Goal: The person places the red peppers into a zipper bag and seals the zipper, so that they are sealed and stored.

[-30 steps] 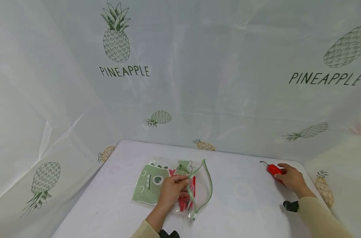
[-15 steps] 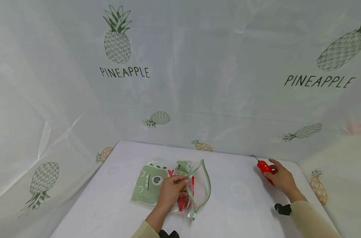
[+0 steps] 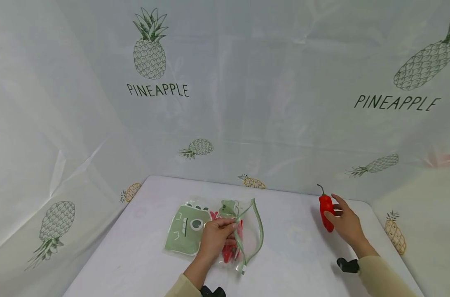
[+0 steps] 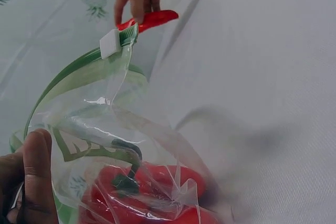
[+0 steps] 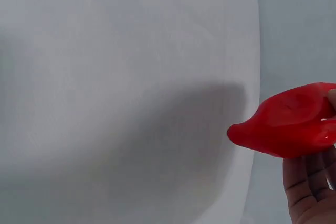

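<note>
My left hand (image 3: 214, 239) pinches the green-edged mouth of a clear zip bag (image 3: 256, 243), which gapes to the right. Printed on the bag is a green monster face (image 3: 188, 231). Inside it lie red peppers (image 4: 152, 190) with green stems, seen through the plastic in the left wrist view; my fingers partly hide them in the head view. At the table's right side, my right hand (image 3: 346, 222) grips a red chili pepper (image 3: 326, 212) with a thin curved stem pointing up. In the right wrist view the chili pepper (image 5: 286, 121) shows its pointed end, above the table's edge.
A white slider (image 4: 110, 44) sits at one end of the bag's zip. The white table (image 3: 284, 247) ends at a curtain (image 3: 247, 103) printed with pineapples, behind and on both sides. Dark wrist cameras (image 3: 347, 265) sit below both hands.
My right hand has moved left with the chili pepper and turned it from lying slanted to nearly upright, stem up. My left hand and the bag have stayed put.
</note>
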Tool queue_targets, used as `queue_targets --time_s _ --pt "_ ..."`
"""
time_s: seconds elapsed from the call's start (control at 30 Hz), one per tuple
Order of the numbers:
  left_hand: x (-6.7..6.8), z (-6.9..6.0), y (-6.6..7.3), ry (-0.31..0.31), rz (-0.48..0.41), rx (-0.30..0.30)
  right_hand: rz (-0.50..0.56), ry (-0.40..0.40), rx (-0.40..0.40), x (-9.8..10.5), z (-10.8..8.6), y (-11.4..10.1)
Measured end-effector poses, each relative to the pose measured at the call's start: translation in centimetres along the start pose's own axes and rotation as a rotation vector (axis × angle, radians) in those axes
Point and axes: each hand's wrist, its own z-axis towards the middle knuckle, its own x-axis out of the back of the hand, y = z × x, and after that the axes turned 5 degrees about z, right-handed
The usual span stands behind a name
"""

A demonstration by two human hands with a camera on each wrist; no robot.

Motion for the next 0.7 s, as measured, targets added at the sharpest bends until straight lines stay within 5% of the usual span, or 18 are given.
queue_targets --time_s 0.7 --pt "-0.2 -0.3 0.4 -0.028 -0.022 -0.004 0.090 0.002 -0.026 -2.4 -3.2 -3.3"
